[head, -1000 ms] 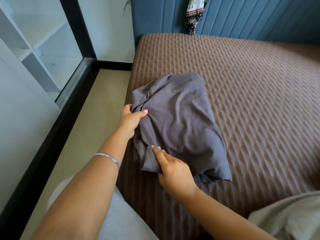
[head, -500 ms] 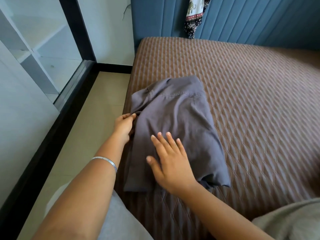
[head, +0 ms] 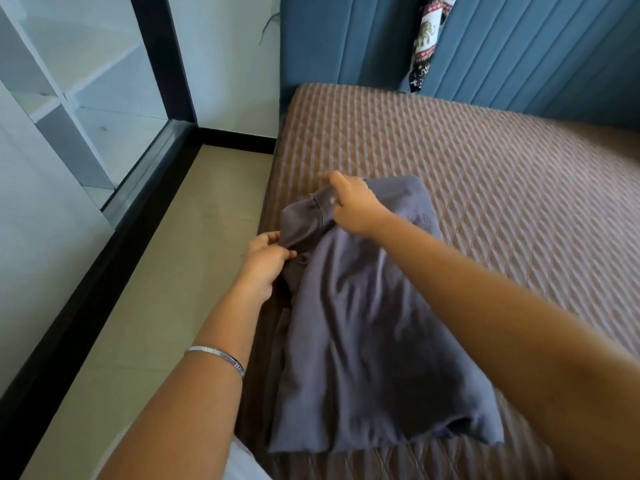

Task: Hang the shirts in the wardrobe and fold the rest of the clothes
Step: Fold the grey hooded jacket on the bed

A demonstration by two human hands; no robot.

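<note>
A grey garment (head: 363,341) lies roughly folded on the brown quilted bed (head: 502,188), close to its left edge. My left hand (head: 265,261) pinches the garment's left edge between thumb and fingers. My right hand (head: 349,202) has reached across to the far left corner and grips the cloth there, lifting it a little. Motion blur hides the exact lie of the right fingers. My right forearm crosses over the garment's right side.
A blue padded headboard (head: 519,46) stands behind the bed, with a patterned cloth (head: 424,39) hanging over it. Beige floor (head: 156,289) runs along the bed's left side. A black-framed glass panel (head: 104,98) with white shelves behind it stands at the left.
My right hand has left the middle of the garment, where it pressed flat, and moved up to its far left corner to grip it. My left hand stays on the left edge.
</note>
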